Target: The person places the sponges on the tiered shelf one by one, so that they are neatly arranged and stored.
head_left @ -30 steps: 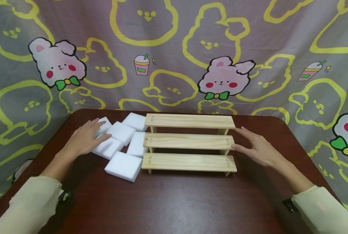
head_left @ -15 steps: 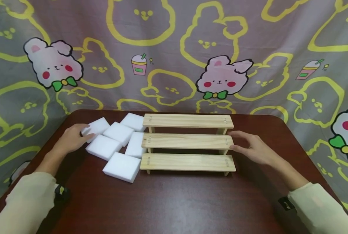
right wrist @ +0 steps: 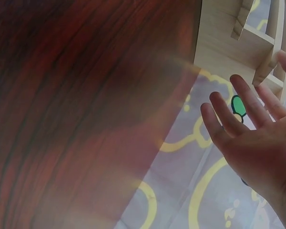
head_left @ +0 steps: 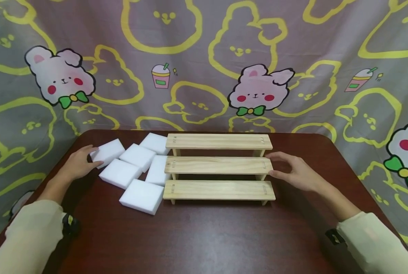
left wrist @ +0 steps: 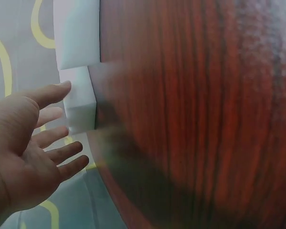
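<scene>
This is an indoor nook closed in by cloth, homelike in look, though whether it belongs to a house, a studio or an office cannot be told. A grey-mauve curtain (head_left: 190,57) with soft folds runs behind the counter (head_left: 204,236) and along both sides. Its childlike print points to a home: white rabbit heads (head_left: 258,85) with red cheeks and green bow ties (head_left: 250,110), pink drink cups (head_left: 161,77) with straws, yellow animal outlines. The counter is dark reddish-brown wood grain with rounded far corners, like household or office furniture.
</scene>
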A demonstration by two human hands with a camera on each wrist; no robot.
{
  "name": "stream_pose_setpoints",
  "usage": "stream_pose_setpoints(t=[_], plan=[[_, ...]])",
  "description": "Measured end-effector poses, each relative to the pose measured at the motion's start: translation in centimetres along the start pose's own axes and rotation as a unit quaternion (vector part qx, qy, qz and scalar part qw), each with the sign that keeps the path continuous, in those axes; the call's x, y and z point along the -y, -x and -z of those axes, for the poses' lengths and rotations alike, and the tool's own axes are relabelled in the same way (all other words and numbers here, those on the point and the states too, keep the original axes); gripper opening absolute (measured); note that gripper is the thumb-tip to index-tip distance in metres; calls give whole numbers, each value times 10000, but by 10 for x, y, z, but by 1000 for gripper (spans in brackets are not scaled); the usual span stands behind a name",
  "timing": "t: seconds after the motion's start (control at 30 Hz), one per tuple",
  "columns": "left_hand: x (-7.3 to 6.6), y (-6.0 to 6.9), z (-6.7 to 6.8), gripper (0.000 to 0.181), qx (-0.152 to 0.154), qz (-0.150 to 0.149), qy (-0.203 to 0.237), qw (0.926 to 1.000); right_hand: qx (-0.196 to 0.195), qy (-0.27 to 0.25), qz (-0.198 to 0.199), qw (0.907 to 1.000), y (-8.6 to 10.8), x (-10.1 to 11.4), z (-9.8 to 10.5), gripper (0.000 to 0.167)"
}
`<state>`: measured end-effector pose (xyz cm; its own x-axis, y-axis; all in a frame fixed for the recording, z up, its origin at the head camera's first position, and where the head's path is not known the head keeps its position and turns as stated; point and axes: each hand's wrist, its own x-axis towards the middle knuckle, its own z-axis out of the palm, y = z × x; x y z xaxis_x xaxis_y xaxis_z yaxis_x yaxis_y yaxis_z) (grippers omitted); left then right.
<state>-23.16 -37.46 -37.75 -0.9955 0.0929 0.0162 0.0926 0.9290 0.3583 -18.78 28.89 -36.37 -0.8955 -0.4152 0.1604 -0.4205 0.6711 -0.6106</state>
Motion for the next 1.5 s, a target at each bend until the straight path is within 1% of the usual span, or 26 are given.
stream_pose_setpoints(t=[0.1, 0.23, 0.33, 0.43, 0.57, 0.7, 0.8, 1.03, 1.23, 1.5], plan=[[5, 0, 0, 65, 61, 49, 2, 10000, 34, -28, -5, 10000, 0, 0, 0, 44], [5, 2, 0, 64, -79, 250, 124, 9996, 74, -68, -7, 9999, -1, 0, 0, 43], [1, 4, 1, 65, -220, 291, 219, 9991, 128, -178, -1, 9998, -1, 0, 1, 42], [-5, 5, 4, 64, -400, 132, 304, 9987, 192, -305, -29, 9993, -1, 0, 2, 42], [-16, 5, 8, 62, -667, -160, 384, 9969, 219, -352, -61, 9991, 0, 0, 3, 43], [-26, 4, 11, 60, -836, -301, 391, 9953, 245, -331, -84, 9991, 1, 0, 3, 43], [-30, 5, 14, 59, -856, -278, 363, 9953, 309, -388, -112, 9987, 1, 1, 3, 42], [-35, 6, 23, 58, -779, -163, 302, 9964, 471, -728, -121, 9962, 0, 4, 4, 40], [-39, 9, 25, 55, -805, -143, 312, 9962, 595, -997, -145, 9931, 0, 4, 5, 40], [-51, 11, 28, 52, -999, -407, 323, 9936, 671, -1152, -224, 9908, -1, 3, 4, 40]])
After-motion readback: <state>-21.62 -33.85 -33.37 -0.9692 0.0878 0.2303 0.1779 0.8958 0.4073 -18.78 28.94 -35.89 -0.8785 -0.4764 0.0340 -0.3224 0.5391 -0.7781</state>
